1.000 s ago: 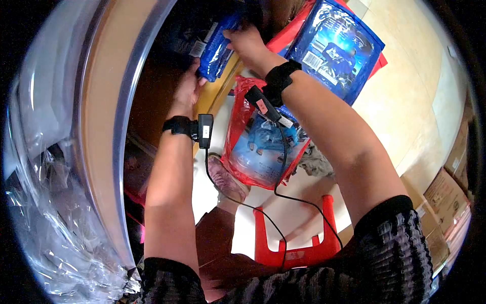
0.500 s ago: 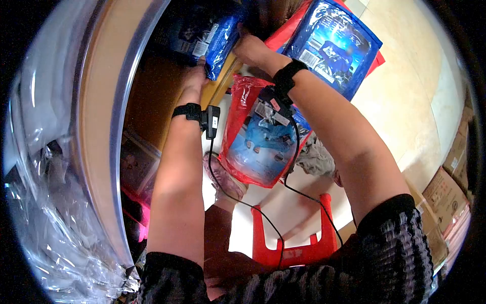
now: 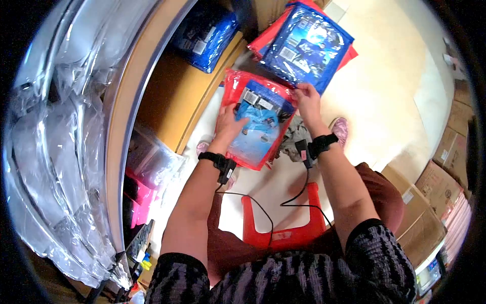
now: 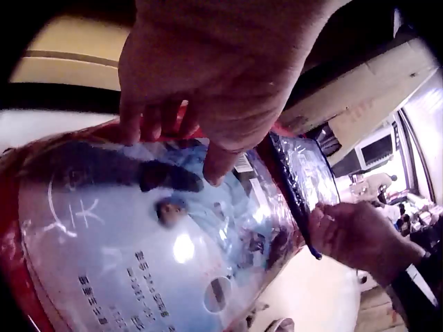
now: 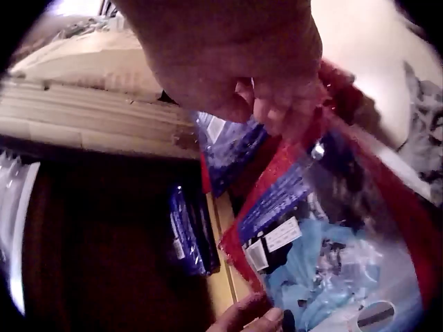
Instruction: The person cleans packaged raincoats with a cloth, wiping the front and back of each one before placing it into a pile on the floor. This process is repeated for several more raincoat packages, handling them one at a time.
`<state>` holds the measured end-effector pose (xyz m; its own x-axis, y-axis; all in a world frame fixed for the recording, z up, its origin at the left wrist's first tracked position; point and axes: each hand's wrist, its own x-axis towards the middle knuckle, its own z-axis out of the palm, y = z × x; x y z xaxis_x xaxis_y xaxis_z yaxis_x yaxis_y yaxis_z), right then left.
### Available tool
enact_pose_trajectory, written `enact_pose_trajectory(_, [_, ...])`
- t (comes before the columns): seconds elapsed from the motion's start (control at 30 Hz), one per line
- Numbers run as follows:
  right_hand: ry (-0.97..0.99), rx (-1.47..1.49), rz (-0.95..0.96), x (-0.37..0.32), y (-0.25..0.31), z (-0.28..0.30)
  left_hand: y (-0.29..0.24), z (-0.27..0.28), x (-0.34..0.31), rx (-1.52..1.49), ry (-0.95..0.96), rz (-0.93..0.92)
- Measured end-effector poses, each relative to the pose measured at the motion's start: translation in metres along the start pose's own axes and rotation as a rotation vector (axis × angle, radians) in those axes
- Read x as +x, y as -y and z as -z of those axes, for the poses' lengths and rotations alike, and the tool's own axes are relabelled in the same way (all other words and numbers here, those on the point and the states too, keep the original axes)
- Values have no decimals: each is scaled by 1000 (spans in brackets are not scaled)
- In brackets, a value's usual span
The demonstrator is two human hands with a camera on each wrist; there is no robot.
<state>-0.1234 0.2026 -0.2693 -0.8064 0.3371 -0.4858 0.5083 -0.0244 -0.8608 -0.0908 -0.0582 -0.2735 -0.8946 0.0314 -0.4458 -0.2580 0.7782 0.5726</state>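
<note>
A clear-fronted package with red edges [image 3: 255,147] shows a light-blue garment picture and barcode labels. At its left side my left hand [image 3: 230,126] grips it, thumb across the front and fingers at the edge. My right hand [image 3: 310,104] has curled fingers at the package's upper right corner, pinching it there. Just beyond those fingers lies a blue package [image 3: 309,50], on top of another red one [image 3: 260,44]. In the right wrist view, the red-edged package [image 5: 325,270] fills the lower right, below the right hand [image 5: 242,76].
Another blue package [image 3: 207,43] sits inside the cabinet, by its yellow wooden edge [image 3: 202,101]. Plastic-wrapped goods [image 3: 55,152] cover the left side. A red stool [image 3: 283,235] stands between the legs, with grey cloth [image 3: 295,142] near it. Cardboard boxes [image 3: 440,187] stand at the right.
Both hands have come away from the blue package, which stays in the cabinet. They have moved down and right to the red-edged package.
</note>
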Motion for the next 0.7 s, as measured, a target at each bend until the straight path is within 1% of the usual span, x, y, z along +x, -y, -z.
enact_pose_trajectory(0.03, [-109, -15, 9, 0, -15, 13, -2, -4, -5, 20, -17, -19])
enact_pose_trajectory(0.07, [-218, -28, 18, 2, -26, 25, -5, -6, -8, -1, -1, -1])
enact_pose_trajectory(0.13, [-447, -251, 58, 14, -36, 47, -13, -2, -15, -31, 33, 41])
enact_pose_trajectory(0.17, [-490, -293, 66, 23, -41, 55, -17, 1, -19, -2, 58, 43])
enact_pose_trajectory(0.27, [-256, 21, -137, 21, -4, 61, -5, -8, -22, -137, 75, 59])
enact_pose_trajectory(0.3, [-123, 197, -276, 10, 23, 59, -7, -6, -23, -211, 107, 99])
enact_pose_trajectory(0.4, [-109, 97, -246, 12, 37, 49, -15, -3, -28, -410, 201, 210])
enact_pose_trajectory(0.43, [-136, 136, -296, 19, 35, 44, -16, -1, -25, -458, 226, 230])
enact_pose_trajectory(0.5, [-7, 228, -316, 29, 42, 49, -22, 3, -23, -579, 248, 269])
enact_pose_trajectory(0.57, [84, 335, -343, 36, 45, 54, -44, 16, -25, -724, 247, 314])
enact_pose_trajectory(0.67, [-87, 309, -223, 8, 78, 44, -65, 32, -27, -842, 211, 324])
enact_pose_trajectory(0.7, [-67, 351, -196, 6, 77, 42, -65, 33, -25, -863, 203, 321])
